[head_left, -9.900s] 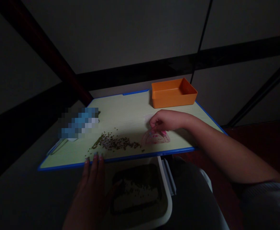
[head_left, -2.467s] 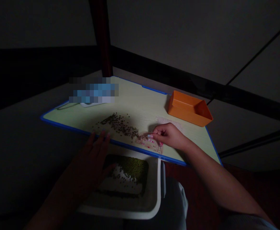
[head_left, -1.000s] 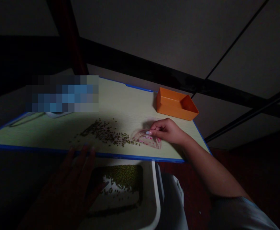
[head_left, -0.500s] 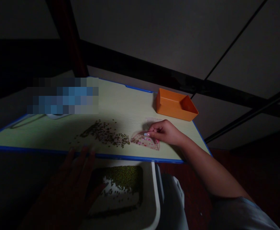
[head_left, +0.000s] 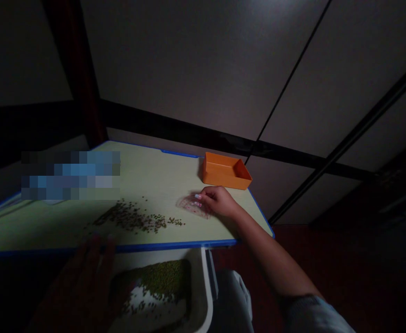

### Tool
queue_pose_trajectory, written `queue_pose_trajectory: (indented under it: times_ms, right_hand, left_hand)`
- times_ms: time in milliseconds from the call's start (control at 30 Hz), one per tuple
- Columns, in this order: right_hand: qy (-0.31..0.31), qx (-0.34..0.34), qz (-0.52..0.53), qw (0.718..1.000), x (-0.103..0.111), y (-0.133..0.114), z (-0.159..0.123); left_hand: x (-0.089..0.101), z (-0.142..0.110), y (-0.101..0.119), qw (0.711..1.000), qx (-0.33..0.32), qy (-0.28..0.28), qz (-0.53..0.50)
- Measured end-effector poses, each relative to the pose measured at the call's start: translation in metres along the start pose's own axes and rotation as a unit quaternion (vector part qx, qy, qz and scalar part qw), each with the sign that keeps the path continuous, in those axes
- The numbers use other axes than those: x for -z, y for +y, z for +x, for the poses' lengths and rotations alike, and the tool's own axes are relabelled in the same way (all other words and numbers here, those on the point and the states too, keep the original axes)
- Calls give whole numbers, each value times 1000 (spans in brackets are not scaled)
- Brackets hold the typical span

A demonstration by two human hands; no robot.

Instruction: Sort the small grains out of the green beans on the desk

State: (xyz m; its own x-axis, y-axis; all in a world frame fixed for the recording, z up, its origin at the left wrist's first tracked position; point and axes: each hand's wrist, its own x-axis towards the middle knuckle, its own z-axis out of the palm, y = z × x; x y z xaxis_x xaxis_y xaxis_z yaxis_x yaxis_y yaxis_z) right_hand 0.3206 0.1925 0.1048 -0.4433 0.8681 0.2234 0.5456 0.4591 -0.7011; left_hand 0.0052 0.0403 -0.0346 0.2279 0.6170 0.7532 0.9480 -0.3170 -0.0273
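My right hand [head_left: 220, 202] is closed, thumb and fingers pinching a clear half-round protractor [head_left: 193, 208] with pink markings. The protractor is over the table, to the right of the scattered small green beans [head_left: 130, 216] and apart from them. Whether it touches the tabletop I cannot tell. Dark in the shadow, my left hand [head_left: 81, 277] has its fingers stretched out toward the table's front edge, above the left part of a white container [head_left: 207, 296]. Inside that container lies a heap of green beans [head_left: 166, 276], with more strewn over its pale bottom.
An orange rectangular box [head_left: 225, 178] stands at the back right of the pale, blue-edged table [head_left: 147, 171]. At the left, a blurred-out bluish object [head_left: 74, 175] has a cord beside it. Cabinet panels [head_left: 189, 83] rise behind the table.
My right hand has drawn the protractor away from the beans toward the orange box, leaving a few beans at the pile's right end. My left hand stays spread. The camera view has tilted up.
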Motion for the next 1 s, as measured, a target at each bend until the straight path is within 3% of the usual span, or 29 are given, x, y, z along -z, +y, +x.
queue_pose_trajectory:
  times_ms: [133,267,400,767,1000]
  right_hand:
    - [118,-59,-40,991,-18,-4,-28]
    - [162,-80,-57,982,-34,-9,-49]
    - [207,-111,-81,969,-34,-14,-52]
    - [132,-121,-246,953,-32,-28,-50]
    - [52,-124,-369,920,-39,-50,-36]
  left_hand:
    - [5,9,7,998,36,-56,14]
    - [20,18,16,992,54,-109,25]
    - [26,21,16,988,44,-138,49]
    - [9,12,3,997,18,-64,47]
    - [6,5,-7,996,1,-72,58]
